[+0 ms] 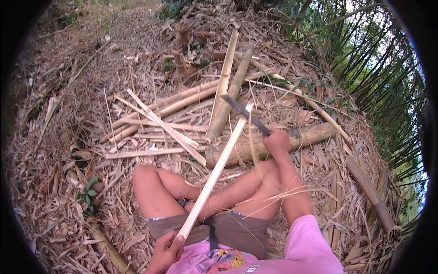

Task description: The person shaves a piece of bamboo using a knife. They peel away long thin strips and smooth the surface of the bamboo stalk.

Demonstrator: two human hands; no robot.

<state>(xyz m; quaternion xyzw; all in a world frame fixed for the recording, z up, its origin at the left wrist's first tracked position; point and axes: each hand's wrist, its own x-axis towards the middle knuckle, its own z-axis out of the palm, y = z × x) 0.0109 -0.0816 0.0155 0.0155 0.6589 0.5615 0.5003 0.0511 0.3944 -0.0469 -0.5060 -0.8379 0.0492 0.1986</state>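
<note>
My left hand [167, 251], near my waist, is closed around the near end of a long pale bamboo strip [214, 176]. The strip slants up and away to the right over my crossed legs. My right hand [277, 141] is closed on the handle of a dark-bladed machete [246, 113]. Its blade points up and left and crosses the strip close to the far end; whether it cuts into the strip I cannot tell. Thin curled shavings [273, 194] hang by my right forearm and knee. Beyond my right knee lies a thick bamboo log [315, 135], partly behind my right hand.
Split bamboo strips [166, 126] lie crossed in a pile ahead on the left. A bamboo pole [235, 89] and a split half [224, 75] rest against each other past the log. Dry leaves cover the ground; stumps [182, 64] stand farther off. Bamboo stems [365, 77] grow at right.
</note>
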